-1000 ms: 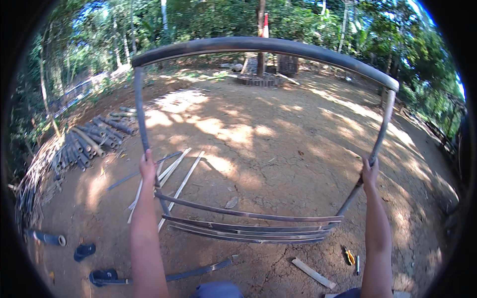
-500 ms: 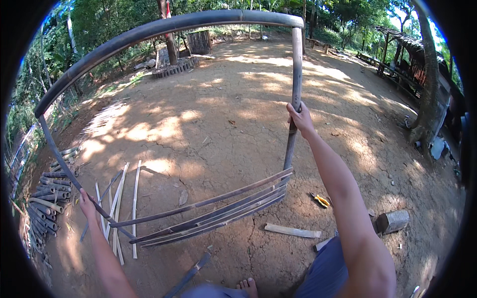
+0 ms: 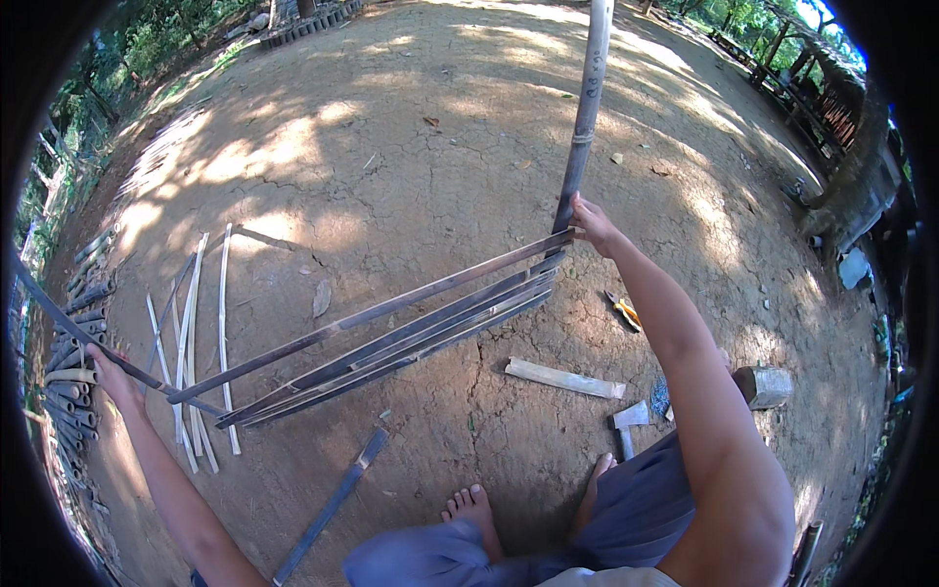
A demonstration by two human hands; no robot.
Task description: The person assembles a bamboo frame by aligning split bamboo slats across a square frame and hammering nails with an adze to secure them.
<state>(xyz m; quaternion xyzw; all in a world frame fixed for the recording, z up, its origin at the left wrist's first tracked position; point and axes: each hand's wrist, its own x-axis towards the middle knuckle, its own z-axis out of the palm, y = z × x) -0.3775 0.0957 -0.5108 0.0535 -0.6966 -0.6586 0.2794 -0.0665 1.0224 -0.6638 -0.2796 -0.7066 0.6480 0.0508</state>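
Head view: left grip, right grip on bamboo frame.

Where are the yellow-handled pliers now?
In the head view, the pliers lie on the ground, right of the slatted frame, beside the right forearm, beyond the pale strip.

So a dark slatted bamboo frame is hanging in front of the bare feet. Behind its left end, pale thin bamboo strips are lying on brown dirt ground, with a dark round-pole bamboo pile sitting further left. Over right, yellow-handled metal pliers are lying beyond a pale flat bamboo piece; a grey blocky wooden chunk is sitting farther right.
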